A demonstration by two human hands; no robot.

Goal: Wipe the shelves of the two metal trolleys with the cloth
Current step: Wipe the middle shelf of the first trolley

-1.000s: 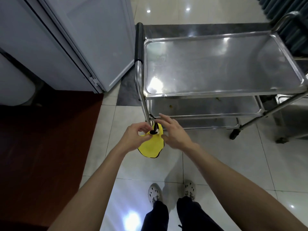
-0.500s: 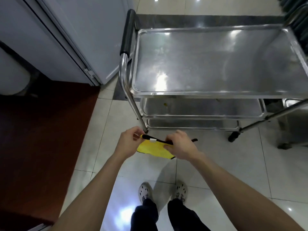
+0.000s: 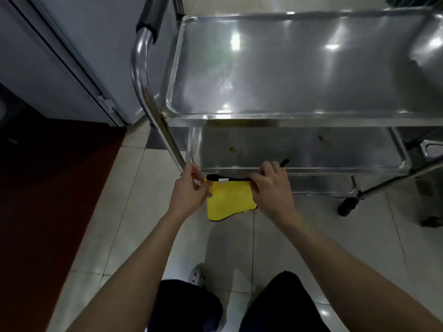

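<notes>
Directly below the head camera, the left hand (image 3: 189, 195) pinches one end of the yellow cloth (image 3: 230, 200) at its black-trimmed top edge. The right hand (image 3: 273, 190) curls its fingers round the other end. The cloth hangs stretched between them above the tiled floor (image 3: 119, 224), just in front of the metal trolley (image 3: 263, 118). Its top shelf (image 3: 287, 68) gleams with lamp reflections. The middle shelf (image 3: 299, 149) holds two small brown specks (image 3: 231, 149).

— What's underfoot?
— Pale glossy tiles (image 3: 124, 236) with small lamp glints on them. A dark red floor (image 3: 48, 212) borders them on the left.
— And beyond that?
— A grey panel (image 3: 72, 56), door or cabinet side; can't tell which.
</notes>
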